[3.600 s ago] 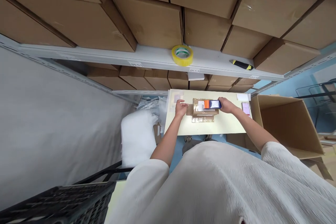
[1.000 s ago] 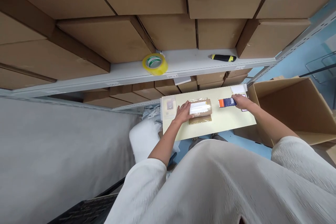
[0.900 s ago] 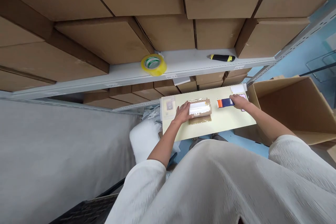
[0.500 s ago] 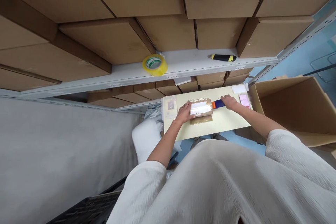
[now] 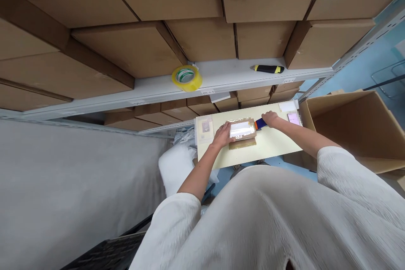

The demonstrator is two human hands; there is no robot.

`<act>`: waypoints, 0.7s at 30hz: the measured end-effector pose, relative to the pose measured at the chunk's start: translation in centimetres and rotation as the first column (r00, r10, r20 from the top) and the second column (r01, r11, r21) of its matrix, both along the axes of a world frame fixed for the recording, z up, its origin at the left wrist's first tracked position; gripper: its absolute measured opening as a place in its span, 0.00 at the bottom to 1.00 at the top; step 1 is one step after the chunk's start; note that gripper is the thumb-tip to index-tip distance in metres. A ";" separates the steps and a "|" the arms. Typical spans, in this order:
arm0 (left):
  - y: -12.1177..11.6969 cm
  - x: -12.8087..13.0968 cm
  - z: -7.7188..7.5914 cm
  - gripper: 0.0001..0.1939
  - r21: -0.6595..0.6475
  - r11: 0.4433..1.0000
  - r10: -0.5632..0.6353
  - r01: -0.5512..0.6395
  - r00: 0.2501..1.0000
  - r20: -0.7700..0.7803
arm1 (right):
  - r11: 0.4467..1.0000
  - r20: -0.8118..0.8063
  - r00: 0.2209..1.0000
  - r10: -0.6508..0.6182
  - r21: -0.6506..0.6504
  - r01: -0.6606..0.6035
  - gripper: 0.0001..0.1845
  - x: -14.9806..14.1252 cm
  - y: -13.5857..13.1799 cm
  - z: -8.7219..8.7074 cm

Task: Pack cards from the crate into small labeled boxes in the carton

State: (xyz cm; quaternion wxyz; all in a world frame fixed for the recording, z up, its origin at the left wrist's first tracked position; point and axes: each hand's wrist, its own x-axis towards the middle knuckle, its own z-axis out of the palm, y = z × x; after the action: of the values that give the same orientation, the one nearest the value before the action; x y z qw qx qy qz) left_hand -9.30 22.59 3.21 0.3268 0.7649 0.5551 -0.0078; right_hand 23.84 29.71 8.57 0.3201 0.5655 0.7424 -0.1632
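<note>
A small brown cardboard parcel (image 5: 243, 133) wrapped in clear tape, with a white label on top, lies on a pale yellow table (image 5: 268, 145). My left hand (image 5: 223, 134) rests flat on the parcel's left end, fingers stretched out. My right hand (image 5: 270, 118) is closed round a blue and orange tool (image 5: 260, 123), a tape dispenser by its look. The tool's orange tip touches the parcel's right edge.
A pink phone (image 5: 293, 119) and a white slip (image 5: 286, 106) lie at the table's right end. A large open carton (image 5: 354, 130) stands to the right. On the shelf above are a yellow tape roll (image 5: 186, 78) and a yellow-black knife (image 5: 267, 68). White foam bags (image 5: 175, 166) sit lower left.
My right hand has brought the blue and orange tool leftwards, from beside the phone to the parcel's right edge. My left hand has stayed on the parcel.
</note>
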 end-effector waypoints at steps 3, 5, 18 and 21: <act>0.1 0.0 0.1 0.59 -0.007 1.000 0.001 0.000 1.000 0.001 | 0.999 -0.014 0.999 -0.033 0.005 0.033 0.37 -0.6 0.0 -0.2; 0.2 0.0 0.1 0.59 -0.012 1.000 -0.001 0.001 1.000 -0.002 | 0.998 -0.024 0.997 -0.070 0.004 0.070 0.36 -1.2 0.0 -0.3; 0.1 0.4 0.5 0.58 -0.023 1.000 -0.017 0.016 0.999 -0.040 | 0.993 0.052 0.992 -0.118 0.004 0.118 0.36 -4.4 -2.9 -1.2; -0.2 0.5 0.6 0.58 -0.027 1.000 -0.008 0.007 0.999 -0.034 | 0.986 0.094 0.983 -0.158 -0.031 0.162 0.34 -3.4 -3.1 -1.2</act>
State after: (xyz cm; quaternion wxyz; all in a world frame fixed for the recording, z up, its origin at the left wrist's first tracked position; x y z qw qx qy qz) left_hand -8.77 22.42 3.80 0.3275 0.7623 0.5575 -0.0293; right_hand 20.43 26.62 7.35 0.3502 0.6240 0.6759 -0.1766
